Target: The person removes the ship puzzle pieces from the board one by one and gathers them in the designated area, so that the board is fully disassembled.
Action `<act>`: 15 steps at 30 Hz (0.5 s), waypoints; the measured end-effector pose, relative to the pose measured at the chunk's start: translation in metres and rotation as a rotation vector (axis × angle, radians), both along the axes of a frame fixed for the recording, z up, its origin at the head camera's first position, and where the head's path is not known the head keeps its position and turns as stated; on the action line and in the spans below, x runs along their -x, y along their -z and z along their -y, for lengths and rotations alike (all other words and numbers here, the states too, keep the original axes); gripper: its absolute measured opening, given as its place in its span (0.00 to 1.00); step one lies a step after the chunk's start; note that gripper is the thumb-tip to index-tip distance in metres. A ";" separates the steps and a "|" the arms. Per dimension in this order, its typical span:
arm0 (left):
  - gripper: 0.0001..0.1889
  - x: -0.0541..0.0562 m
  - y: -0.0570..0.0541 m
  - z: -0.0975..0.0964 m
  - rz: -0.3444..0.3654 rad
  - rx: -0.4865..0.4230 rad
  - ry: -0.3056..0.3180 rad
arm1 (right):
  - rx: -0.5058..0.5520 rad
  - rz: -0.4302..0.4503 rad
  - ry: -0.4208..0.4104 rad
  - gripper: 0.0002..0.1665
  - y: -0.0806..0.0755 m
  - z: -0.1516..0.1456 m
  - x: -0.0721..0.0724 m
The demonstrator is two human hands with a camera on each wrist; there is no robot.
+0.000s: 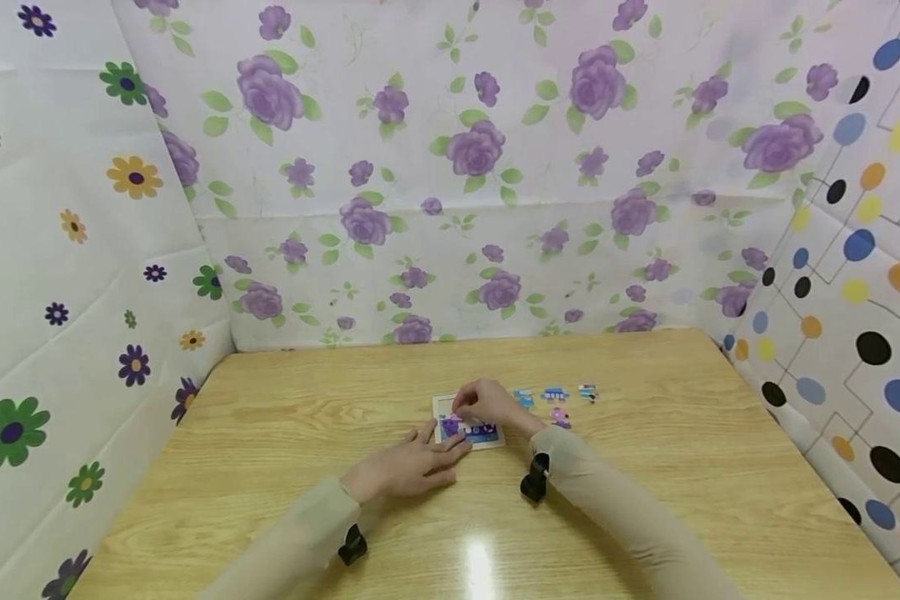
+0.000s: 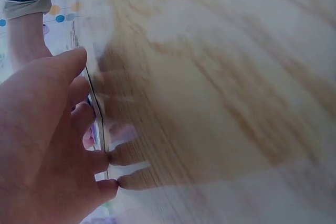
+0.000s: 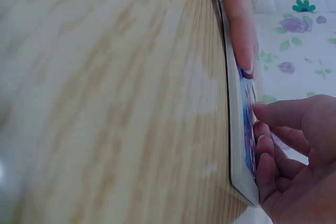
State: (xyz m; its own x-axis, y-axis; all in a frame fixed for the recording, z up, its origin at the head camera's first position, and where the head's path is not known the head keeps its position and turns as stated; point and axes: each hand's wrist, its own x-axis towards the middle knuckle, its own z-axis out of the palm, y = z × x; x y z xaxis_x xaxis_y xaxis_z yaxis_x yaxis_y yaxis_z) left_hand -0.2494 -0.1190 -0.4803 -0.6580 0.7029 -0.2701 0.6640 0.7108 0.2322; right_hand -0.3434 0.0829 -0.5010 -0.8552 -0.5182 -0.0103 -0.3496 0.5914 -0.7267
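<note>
A white-framed jigsaw puzzle tray (image 1: pixel 437 406) lies on the table, its lower part covered by a blue and purple picture. My left hand (image 1: pixel 412 467) rests at its left and near edge, fingers spread out straight, some of them on the tray. In the right wrist view, a left finger presses on the picture beside the pale tray edge (image 3: pixel 234 129). My right hand (image 1: pixel 490 403) reaches over the tray from the right. Its thumb and fingers pinch a puzzle piece (image 1: pixel 451 423) low over the picture; the fingers hide most of it.
Right of the tray lie loose puzzle pieces: a blue one (image 1: pixel 523 397), one with a row of windows (image 1: pixel 554 394), a striped one (image 1: pixel 588 392) and a pink one (image 1: pixel 560 417). Patterned cloth walls (image 1: pixel 450 275) stand behind and beside the wooden table (image 1: pixel 330 392).
</note>
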 end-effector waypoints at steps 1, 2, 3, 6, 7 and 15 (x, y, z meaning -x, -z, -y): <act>0.30 0.000 0.001 0.000 0.004 0.001 -0.001 | -0.003 0.001 0.003 0.07 0.000 0.000 0.000; 0.30 0.000 0.002 0.000 0.008 0.000 -0.001 | -0.009 0.000 0.005 0.07 0.000 0.001 -0.001; 0.30 0.000 0.002 0.000 0.010 0.001 -0.001 | -0.015 0.000 0.006 0.06 0.000 0.002 -0.002; 0.30 0.001 0.002 0.000 0.012 -0.002 -0.004 | -0.022 -0.008 -0.005 0.05 -0.001 0.005 -0.004; 0.30 0.001 0.001 0.000 0.013 -0.001 -0.005 | -0.020 -0.007 -0.011 0.05 -0.002 0.005 -0.005; 0.29 0.001 -0.001 0.000 0.057 -0.009 -0.013 | 0.040 0.044 -0.019 0.05 -0.006 0.008 -0.010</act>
